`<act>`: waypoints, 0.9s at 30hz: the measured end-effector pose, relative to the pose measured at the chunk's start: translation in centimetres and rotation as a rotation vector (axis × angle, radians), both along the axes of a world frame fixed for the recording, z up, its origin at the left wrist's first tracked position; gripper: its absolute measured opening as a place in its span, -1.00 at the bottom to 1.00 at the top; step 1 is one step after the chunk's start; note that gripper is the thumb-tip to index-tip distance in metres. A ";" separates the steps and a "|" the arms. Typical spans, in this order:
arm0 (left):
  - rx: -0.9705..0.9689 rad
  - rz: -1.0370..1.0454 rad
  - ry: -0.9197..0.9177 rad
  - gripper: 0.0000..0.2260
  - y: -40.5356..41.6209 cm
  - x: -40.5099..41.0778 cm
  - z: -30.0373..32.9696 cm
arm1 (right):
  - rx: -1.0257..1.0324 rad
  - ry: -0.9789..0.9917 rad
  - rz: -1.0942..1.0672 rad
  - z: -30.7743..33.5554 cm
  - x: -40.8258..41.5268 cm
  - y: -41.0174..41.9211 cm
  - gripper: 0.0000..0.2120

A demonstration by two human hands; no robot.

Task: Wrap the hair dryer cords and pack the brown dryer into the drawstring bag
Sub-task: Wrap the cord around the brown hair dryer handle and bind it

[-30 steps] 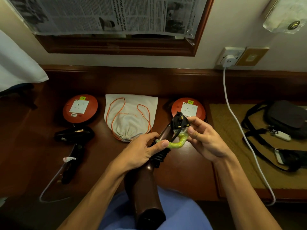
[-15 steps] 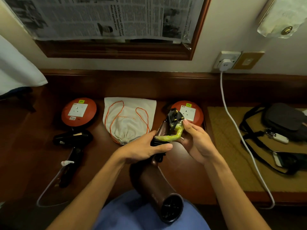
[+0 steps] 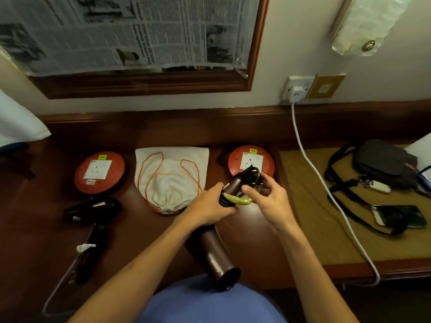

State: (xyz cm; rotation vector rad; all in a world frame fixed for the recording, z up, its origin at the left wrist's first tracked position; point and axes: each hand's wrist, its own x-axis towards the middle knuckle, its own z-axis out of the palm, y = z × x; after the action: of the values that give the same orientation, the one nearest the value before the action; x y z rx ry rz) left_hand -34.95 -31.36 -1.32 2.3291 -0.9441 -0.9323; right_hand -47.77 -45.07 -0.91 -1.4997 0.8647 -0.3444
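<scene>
Cord-tying on the brown dryer (image 3: 215,257), held over the desk edge, barrel toward the lap. Left hand (image 3: 207,209) clamps the handle and wound cord; right hand (image 3: 270,198) pinches the yellow-green tie (image 3: 238,200) beneath the black plug (image 3: 253,176). Next, probably cinching it, then the drawstring bag (image 3: 171,178), flat and closed behind.
</scene>
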 end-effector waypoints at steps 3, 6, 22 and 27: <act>0.037 -0.020 -0.197 -0.59 -0.8 -1.3 -0.4 | -0.256 0.161 -0.161 0.5 1.2 1.0 -0.49; 0.018 -0.014 -0.213 -0.61 -1.2 -2.1 -0.2 | -0.339 0.190 -0.291 0.3 2.0 0.7 -0.62; 0.040 -0.084 -0.083 -0.62 -2.2 -1.7 -1.7 | -0.249 0.165 -0.222 -1.4 1.2 -1.0 -0.59; 0.171 -0.198 0.021 -0.43 -3.4 -1.5 -4.1 | -0.267 0.274 -0.109 -3.4 -0.1 -1.5 -0.41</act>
State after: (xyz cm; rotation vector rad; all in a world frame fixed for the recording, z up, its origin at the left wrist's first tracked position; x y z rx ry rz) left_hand -36.40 -34.77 -5.44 2.3922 -1.1430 -1.1544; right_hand -47.88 -46.59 -4.28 -1.7787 1.1562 -0.3496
